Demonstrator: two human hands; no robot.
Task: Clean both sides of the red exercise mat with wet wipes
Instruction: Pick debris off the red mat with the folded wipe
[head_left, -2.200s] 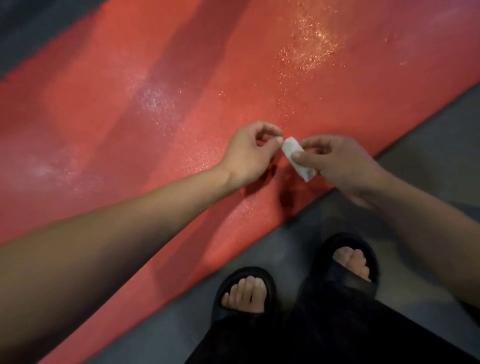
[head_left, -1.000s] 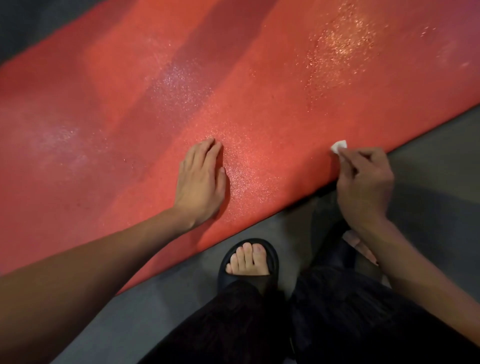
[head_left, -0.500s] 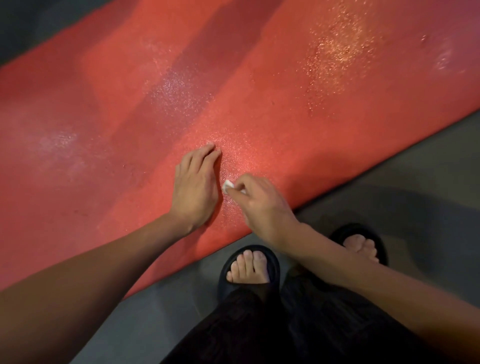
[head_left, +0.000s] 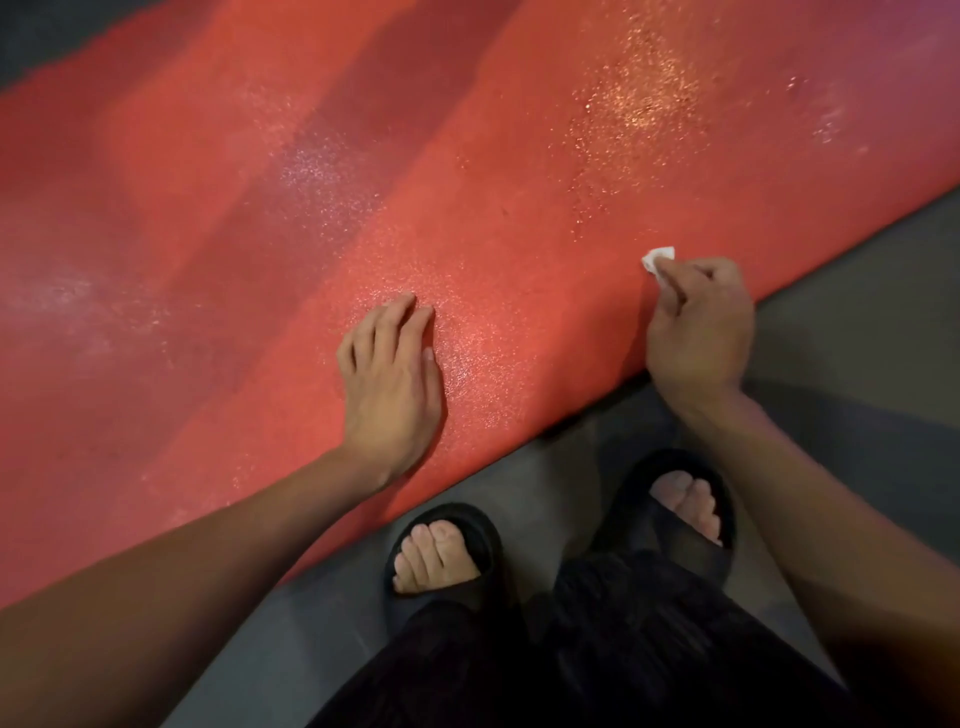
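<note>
Looking for print turns up nothing legible: no brand, label or lettering can be made out on the red exercise mat (head_left: 519, 171), on the wet wipe (head_left: 658, 256) or on the black slides (head_left: 470, 530). Spread across the upper and left part of the view, the mat runs on a diagonal, its near edge slanting from lower left to upper right just in front of the person's feet. Its surface is grainy, with wet glinting patches toward the upper right and around the middle, and darker bands crossing it. The left hand (head_left: 389, 384) lies palm-down on the mat near that edge, fingers straight and close together, holding nothing. The right hand (head_left: 698, 332) sits well to the right of it, over the mat's near edge, fingers curled, pinching the small folded white wipe at their tips; the wipe sticks out beyond the fingertips and appears to touch the mat. Grey floor (head_left: 857, 322) borders the mat below and to the right, and a dark strip shows at the top left corner. Black trousers (head_left: 597, 649) fill the bottom centre, above both open-toed slides
</note>
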